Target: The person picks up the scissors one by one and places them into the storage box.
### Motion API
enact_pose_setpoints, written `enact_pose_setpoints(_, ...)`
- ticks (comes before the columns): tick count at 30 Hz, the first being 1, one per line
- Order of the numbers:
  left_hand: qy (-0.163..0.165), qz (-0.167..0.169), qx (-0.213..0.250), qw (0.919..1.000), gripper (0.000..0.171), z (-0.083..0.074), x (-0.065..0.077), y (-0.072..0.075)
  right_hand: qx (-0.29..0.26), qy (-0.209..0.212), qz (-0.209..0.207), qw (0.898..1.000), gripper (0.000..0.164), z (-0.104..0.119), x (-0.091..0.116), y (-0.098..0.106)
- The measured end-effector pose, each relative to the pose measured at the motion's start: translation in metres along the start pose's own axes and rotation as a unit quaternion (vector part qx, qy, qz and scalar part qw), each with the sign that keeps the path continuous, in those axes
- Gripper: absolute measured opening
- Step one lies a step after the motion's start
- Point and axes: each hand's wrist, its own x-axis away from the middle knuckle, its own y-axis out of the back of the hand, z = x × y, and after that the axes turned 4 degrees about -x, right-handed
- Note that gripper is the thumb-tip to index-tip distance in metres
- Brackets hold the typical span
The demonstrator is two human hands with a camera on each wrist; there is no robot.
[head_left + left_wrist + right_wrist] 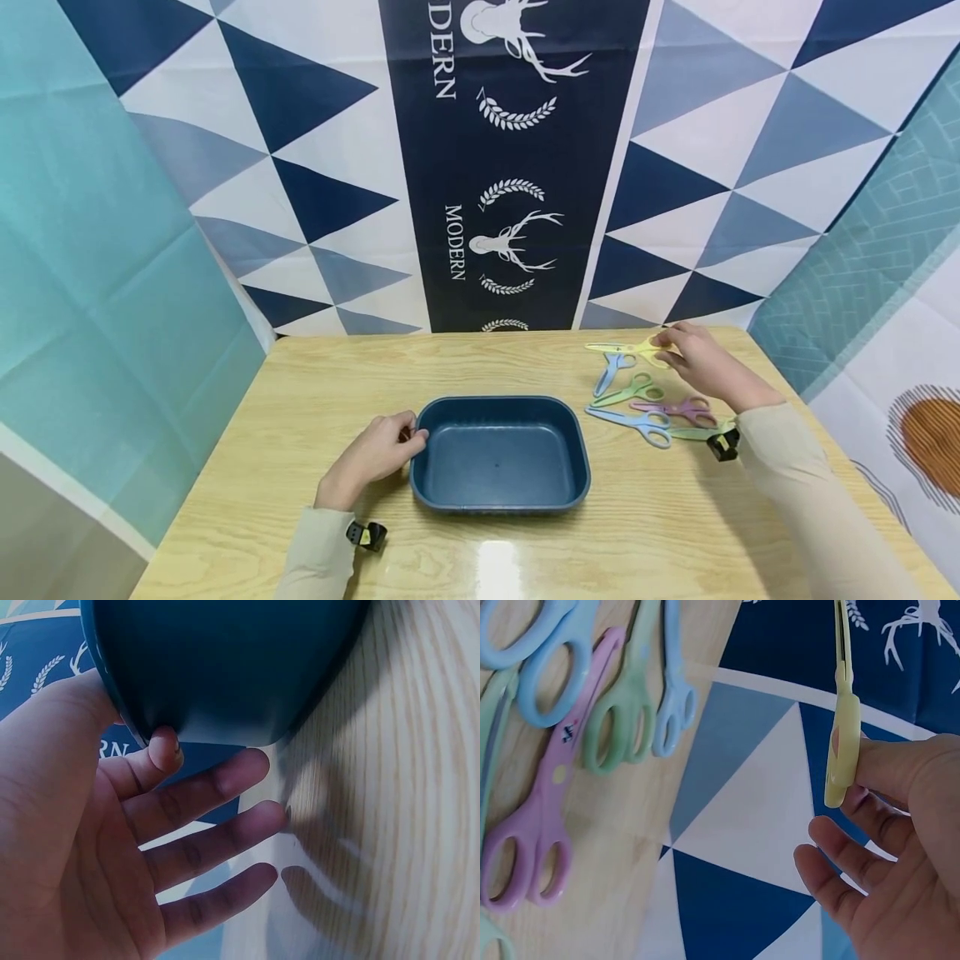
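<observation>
At the back right, my right hand [701,358] pinches yellow scissors [846,742] by the handle, between thumb and fingers. Their blades point left in the head view, and the right wrist view shows them edge-on. My left hand [378,450] grips the left rim of a dark blue plastic basin [498,507], which stands in the middle of the table. In the left wrist view the thumb and one finger are at the rim, while the other fingers [225,832] spread below it. Nearest my right hand lie purple scissors [682,408] and small blue scissors [613,371].
Green scissors [622,394], larger blue scissors [636,420] and pale green scissors [692,433] lie right of the basin. The wooden table [322,375] ends at a patterned cloth wall [337,167]. A teal cloth [112,275] hangs at the left.
</observation>
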Motion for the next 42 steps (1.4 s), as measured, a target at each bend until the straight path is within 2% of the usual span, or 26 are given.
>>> enact_pose_setpoints(16,0.0,0.005,0.005,1.0,0.026,0.003,-0.002,0.0,-0.004,0.016,-0.015,1.0,0.013,0.019,-0.015,0.006)
enact_pose_setpoints(25,0.0,0.008,0.004,1.0,0.026,0.003,-0.003,0.001,-0.014,-0.005,-0.001,1.0,0.015,0.03,-0.022,0.013)
enact_pose_setpoints(34,0.0,0.008,0.003,1.0,0.03,0.002,-0.002,0.001,0.0,-0.012,0.019,1.0,0.015,0.038,-0.027,0.006)
enact_pose_setpoints(42,0.0,0.012,0.005,0.9999,0.031,0.002,-0.001,-0.001,-0.004,0.0,0.025,1.0,0.015,0.044,-0.025,-0.004)
